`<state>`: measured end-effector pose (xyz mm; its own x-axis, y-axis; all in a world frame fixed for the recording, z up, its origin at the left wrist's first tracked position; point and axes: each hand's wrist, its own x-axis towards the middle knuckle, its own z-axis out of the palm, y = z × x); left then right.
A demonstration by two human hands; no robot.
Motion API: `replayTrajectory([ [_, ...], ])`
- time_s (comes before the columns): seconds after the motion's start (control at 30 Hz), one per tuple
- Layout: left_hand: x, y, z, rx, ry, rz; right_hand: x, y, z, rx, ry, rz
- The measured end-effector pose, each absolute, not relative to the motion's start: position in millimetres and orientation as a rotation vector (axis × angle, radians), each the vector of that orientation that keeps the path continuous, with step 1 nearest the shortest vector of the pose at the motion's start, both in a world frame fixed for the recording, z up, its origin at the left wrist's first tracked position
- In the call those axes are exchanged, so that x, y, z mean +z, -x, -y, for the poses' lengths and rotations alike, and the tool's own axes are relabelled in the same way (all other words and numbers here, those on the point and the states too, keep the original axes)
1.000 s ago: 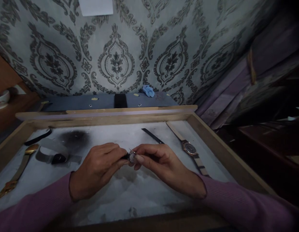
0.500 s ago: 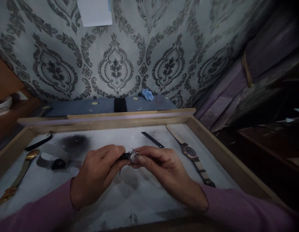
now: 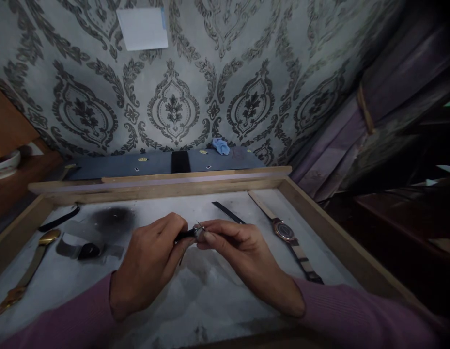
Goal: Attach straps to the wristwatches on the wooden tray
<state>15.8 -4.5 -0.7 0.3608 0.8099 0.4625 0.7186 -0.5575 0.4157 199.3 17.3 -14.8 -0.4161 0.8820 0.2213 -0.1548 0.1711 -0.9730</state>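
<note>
A small wristwatch with a silvery case is held up over the middle of the wooden tray. My left hand is closed, pinching the watch's black strap between thumb and fingers. From the other side, my right hand grips the case with thumb and fingertips, which cover part of it. A thin dark pin-like piece juts up at the case; I cannot tell whether it is loose or attached. Behind my right hand lies a black strap piece, partly covered by the fingers.
Wooden tray walls surround a pale, smudged surface. A watch with a brown-and-beige strap lies right. On the left are a gold watch, a grey-banded watch and a curved black strap. Behind stands a phone-like black rectangle.
The view has tipped slightly upward. Both hands stay closed on the watch, which is turned a little, so less of its pale face shows.
</note>
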Motion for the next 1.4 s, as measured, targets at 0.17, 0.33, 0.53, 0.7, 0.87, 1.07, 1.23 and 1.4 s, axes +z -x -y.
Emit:
replayTrajectory([
  [0.17,-2,-15,1,0.959,-2.272,-1.377,-12,-198,-17,1.426,0.734,1.514],
  [0.33,-3,-14,0,0.973,-2.247,-1.389,-12,-196,-16,1.454,0.736,1.506],
  [0.53,-5,-13,0,1.007,-2.352,-1.413,-15,-194,-15,1.569,0.751,1.438],
  [0.7,-5,-12,0,1.03,-2.503,-1.419,-19,-191,-16,1.727,0.727,1.279],
  [0.87,-6,-13,0,1.051,-2.517,-1.399,-23,-191,-16,1.816,0.72,1.17],
  [1.07,-1,-12,-8,1.016,-1.914,-1.3,-18,-192,-20,1.865,0.731,1.045],
  [1.23,1,-12,-7,1.074,-1.982,-1.3,-13,-192,-22,1.896,0.734,0.974],
  [1.4,-1,-12,-5,1.126,-2.392,-1.308,-12,-190,-21,1.878,0.741,0.93],
])
